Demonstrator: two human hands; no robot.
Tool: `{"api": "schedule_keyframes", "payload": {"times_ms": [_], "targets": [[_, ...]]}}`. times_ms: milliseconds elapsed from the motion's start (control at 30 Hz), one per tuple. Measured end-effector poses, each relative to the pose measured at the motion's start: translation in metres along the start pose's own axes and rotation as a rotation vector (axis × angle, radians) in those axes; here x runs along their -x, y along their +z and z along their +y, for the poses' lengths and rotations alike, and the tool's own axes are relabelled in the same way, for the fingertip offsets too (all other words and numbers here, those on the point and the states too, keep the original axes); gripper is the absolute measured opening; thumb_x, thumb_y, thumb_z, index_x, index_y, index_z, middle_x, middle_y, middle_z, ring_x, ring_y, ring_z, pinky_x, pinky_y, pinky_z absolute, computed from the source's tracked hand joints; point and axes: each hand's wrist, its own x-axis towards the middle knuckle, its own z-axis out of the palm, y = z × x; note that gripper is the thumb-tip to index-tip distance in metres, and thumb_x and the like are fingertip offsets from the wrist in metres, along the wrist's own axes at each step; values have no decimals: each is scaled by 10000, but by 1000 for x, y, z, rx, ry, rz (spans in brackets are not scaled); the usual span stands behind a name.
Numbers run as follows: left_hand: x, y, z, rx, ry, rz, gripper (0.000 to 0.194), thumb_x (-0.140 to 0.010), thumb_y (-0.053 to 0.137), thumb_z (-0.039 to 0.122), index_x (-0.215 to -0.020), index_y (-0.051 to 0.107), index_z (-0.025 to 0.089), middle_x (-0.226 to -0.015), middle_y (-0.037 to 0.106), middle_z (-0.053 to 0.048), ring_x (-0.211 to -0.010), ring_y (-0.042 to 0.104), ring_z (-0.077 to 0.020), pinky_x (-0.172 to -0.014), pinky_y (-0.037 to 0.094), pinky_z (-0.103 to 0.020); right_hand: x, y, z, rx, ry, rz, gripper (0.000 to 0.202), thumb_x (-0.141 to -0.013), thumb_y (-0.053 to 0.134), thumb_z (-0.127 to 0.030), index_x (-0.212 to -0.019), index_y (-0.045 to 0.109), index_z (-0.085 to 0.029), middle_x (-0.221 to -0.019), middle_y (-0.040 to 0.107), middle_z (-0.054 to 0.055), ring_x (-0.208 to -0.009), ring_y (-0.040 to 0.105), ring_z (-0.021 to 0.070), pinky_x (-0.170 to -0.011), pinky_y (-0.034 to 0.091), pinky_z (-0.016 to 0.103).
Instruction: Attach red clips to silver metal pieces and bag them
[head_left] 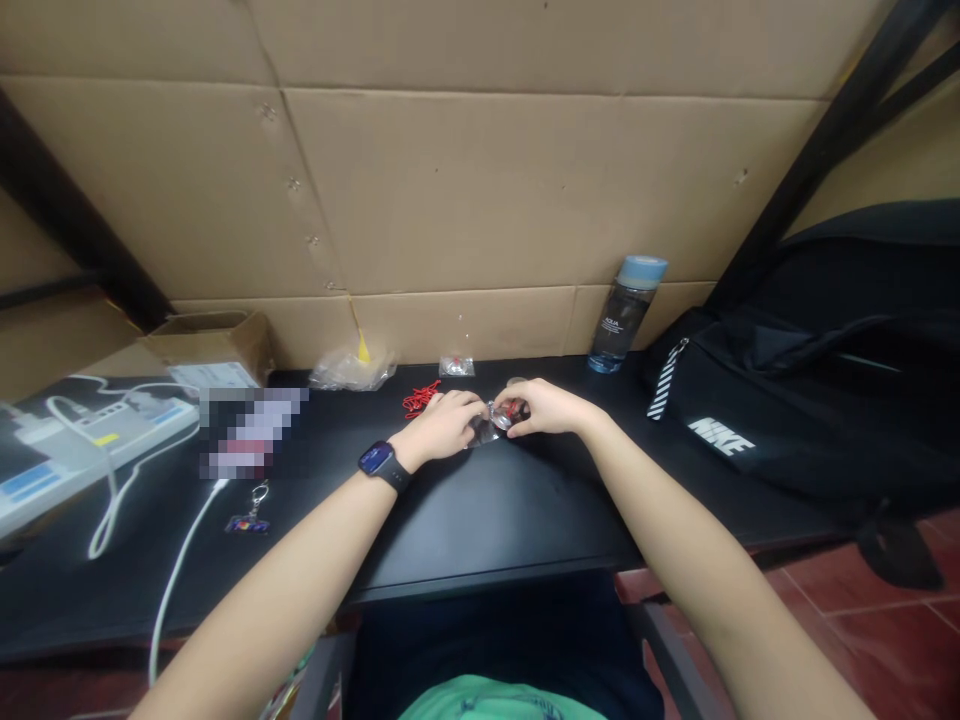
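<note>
Both hands meet over a small clear plastic bag (486,433) on the black table; something red and dark shows through the plastic near my right fingers. My left hand (448,425), with a dark watch on its wrist, has its fingers bent down on the bag's left side. Curled round the right part of the bag, my right hand (551,408) pinches it between thumb and fingers. A bundle of red cord (420,400) lies just left of my left hand. Behind the hands is another small clear packet (457,367) with a bit of red inside.
At the back right stands a water bottle (622,315) with a blue lid, beside a large black bag (810,400). Crumpled clear plastic (352,372), a cardboard box (214,345), a white power strip (97,460) with cables and a keychain (249,522) occupy the left.
</note>
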Motion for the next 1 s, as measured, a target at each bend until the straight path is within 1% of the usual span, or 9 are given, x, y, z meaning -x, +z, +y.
{"api": "schedule_keyframes", "payload": {"times_ms": [100, 200, 367, 500, 600, 667, 800, 867, 1000], "targets": [[-1, 1, 2, -8, -21, -10, 478, -835, 517, 115, -1262, 626, 300, -1283, 620, -79, -1151, 579, -292, -934, 472, -445, 0, 0, 0, -4, -5, 3, 446, -701, 873, -290, -1127, 748, -240, -984, 698, 25, -832, 667, 177, -776, 512, 270], [-2, 1, 3, -21, -15, -4, 483, -849, 540, 159, -1299, 630, 311, -1229, 630, -81, -1113, 589, -294, -930, 461, -449, 0, 0, 0, -3, -6, -1, 420, -704, 871, -281, -1104, 753, -233, -977, 692, 23, -830, 667, 174, -768, 511, 267], [-3, -2, 0, -26, -18, 28, 298, -913, 569, 246, -1168, 714, 297, -1108, 658, -70, -1105, 595, -282, -973, 426, -448, 0, 0, 1, -20, -9, 2, 404, -694, 874, -276, -1081, 764, -240, -970, 701, 18, -814, 666, 170, -746, 508, 261], [-3, -4, -3, 1, -10, 23, 240, -976, 523, 251, -1130, 704, 287, -1105, 652, -63, -1112, 587, -259, -962, 422, -418, 0, 0, 0, -44, 9, -11, 381, -696, 871, -288, -1062, 775, -245, -961, 712, 16, -806, 670, 168, -730, 507, 253], [-3, -4, -4, 12, -13, -1, 193, -996, 519, 280, -1075, 695, 273, -1084, 639, -57, -1104, 575, -253, -948, 419, -400, 0, -1, -1, -40, 17, -19, 361, -709, 866, -290, -1055, 777, -242, -952, 709, 15, -802, 667, 163, -721, 501, 243], [-3, -4, -5, 18, -19, -23, 185, -991, 537, 297, -1093, 690, 278, -1079, 631, -54, -1093, 575, -252, -946, 415, -395, 0, -1, -1, -31, 13, -21, 356, -713, 867, -287, -1053, 778, -234, -931, 703, 14, -800, 663, 161, -717, 492, 237], [-3, -6, -6, 57, -39, -58, 258, -958, 598, 327, -1202, 681, 315, -1099, 626, -49, -1081, 587, -256, -945, 412, -387, -2, -2, -2, 14, 1, -9, 354, -732, 865, -308, -1065, 787, -219, -918, 702, 27, -790, 648, 160, -718, 475, 240], [-3, -6, -8, 83, -51, -64, 267, -940, 626, 342, -1198, 690, 315, -1101, 628, -48, -1075, 590, -259, -944, 416, -384, -2, -2, -2, 44, -11, 1, 340, -738, 863, -305, -1057, 793, -208, -907, 705, 32, -779, 638, 160, -714, 467, 243], [-4, -4, -10, 122, -53, -60, 227, -906, 667, 335, -1122, 713, 284, -1090, 629, -50, -1062, 586, -262, -958, 421, -391, -4, -1, -2, 67, -25, 16, 336, -721, 877, -286, -1031, 795, -187, -876, 708, 31, -746, 629, 157, -690, 460, 244]]}}
